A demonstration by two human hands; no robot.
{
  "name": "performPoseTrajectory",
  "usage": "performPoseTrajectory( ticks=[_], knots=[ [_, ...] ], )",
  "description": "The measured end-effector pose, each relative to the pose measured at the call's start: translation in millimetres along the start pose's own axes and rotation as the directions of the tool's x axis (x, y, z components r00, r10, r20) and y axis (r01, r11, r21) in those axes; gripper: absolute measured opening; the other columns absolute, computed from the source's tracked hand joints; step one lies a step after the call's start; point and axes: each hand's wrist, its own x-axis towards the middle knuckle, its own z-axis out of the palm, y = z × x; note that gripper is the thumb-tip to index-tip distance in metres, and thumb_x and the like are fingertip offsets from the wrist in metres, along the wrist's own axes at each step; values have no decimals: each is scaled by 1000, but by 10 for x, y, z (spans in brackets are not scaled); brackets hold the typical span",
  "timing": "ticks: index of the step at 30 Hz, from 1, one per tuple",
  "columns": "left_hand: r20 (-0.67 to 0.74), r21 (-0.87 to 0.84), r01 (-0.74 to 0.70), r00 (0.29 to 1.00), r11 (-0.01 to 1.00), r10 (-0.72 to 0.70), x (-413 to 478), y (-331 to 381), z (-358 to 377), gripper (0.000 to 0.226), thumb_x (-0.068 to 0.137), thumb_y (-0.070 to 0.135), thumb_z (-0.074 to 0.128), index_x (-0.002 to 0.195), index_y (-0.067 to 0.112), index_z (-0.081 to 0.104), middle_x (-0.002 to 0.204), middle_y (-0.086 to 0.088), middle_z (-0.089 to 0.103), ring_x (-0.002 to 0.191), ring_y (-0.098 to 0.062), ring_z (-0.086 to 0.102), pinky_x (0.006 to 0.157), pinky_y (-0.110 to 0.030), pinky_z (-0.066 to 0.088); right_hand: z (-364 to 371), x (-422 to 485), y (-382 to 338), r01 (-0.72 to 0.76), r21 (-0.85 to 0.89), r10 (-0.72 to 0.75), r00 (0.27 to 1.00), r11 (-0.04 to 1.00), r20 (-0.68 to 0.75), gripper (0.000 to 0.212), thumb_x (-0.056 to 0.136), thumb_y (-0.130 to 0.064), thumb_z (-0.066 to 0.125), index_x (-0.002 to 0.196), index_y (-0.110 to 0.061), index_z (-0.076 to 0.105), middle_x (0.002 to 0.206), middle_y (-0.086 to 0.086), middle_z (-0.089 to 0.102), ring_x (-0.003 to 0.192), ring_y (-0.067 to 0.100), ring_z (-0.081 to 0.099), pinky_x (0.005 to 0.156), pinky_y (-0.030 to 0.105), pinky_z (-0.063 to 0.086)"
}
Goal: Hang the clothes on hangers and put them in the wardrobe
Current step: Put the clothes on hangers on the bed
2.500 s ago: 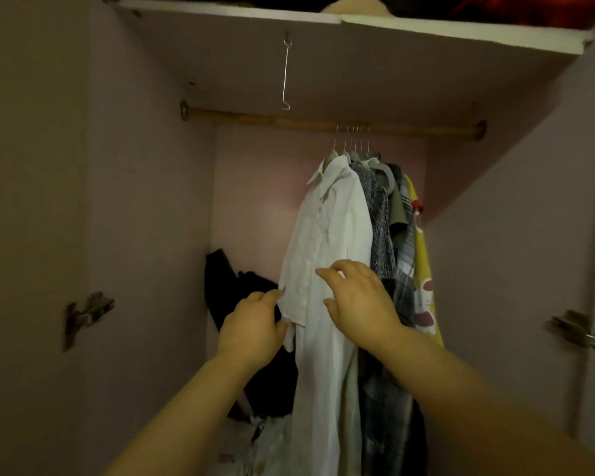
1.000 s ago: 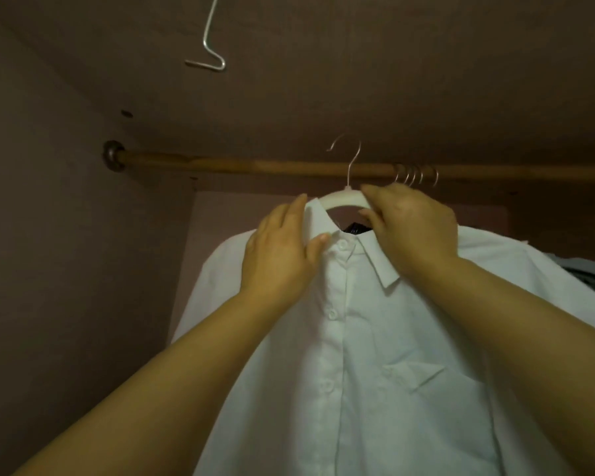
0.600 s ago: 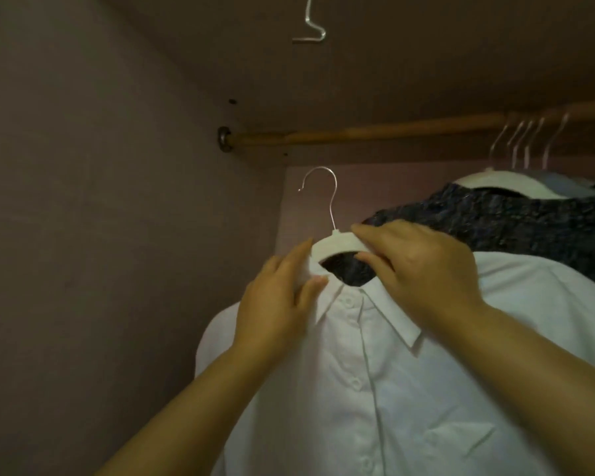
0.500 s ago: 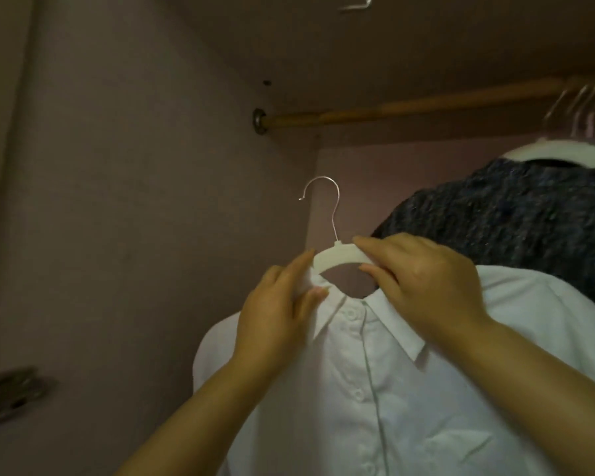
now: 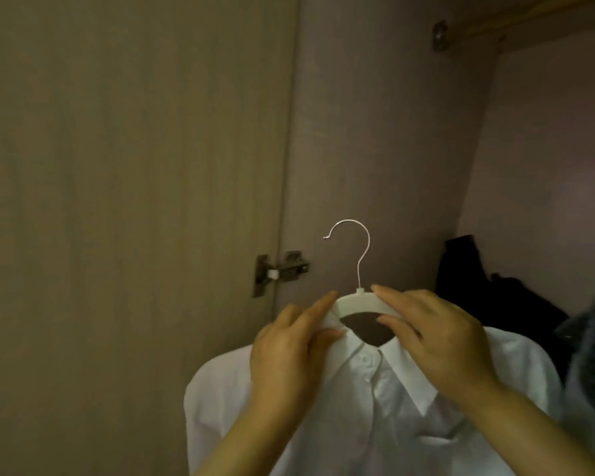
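Note:
A white button-up shirt [image 5: 375, 407] hangs on a white hanger [image 5: 359, 299] with a metal hook that points up, free of the rail. My left hand [image 5: 289, 359] pinches the left collar and the hanger's left shoulder. My right hand [image 5: 433, 338] grips the hanger's right side over the collar. The wooden rail [image 5: 516, 18] runs across the top right corner, well above the hook.
The wardrobe's left side wall [image 5: 375, 132] and an open door [image 5: 134, 201] with a metal hinge [image 5: 279, 271] stand behind the shirt. A dark garment [image 5: 488, 304] lies at the back right. A grey patterned garment [image 5: 591, 355] hangs at the right edge.
The shirt on its hanger has come off the rail and moved down and left, away from the other hanging clothes. Both hands keep their hold at the collar.

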Motion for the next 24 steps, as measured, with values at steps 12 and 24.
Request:
performPoseTrajectory(
  ticks=[12, 24],
  knots=[
    [-141, 392, 134, 986, 910, -84, -929, -363, -1623, 39, 80, 39, 48, 112, 29, 68, 70, 4, 57, 54, -20, 56, 51, -24, 45, 671, -10, -1561, 112, 362, -131, 991, 925, 28, 44, 79, -32, 71, 119, -20, 56, 87, 1, 70, 62, 17, 65, 56, 20, 53],
    [-369, 664, 391, 913, 637, -175, -1839, -88, -2853, 36, 83, 30, 53, 114, 19, 67, 84, -6, 66, 65, -24, 63, 54, -41, 53, 1020, 83, -3035, 333, 718, -332, 932, 611, -149, 38, 85, -34, 54, 114, -14, 66, 86, 2, 72, 59, 17, 64, 55, 19, 48]
  ],
)
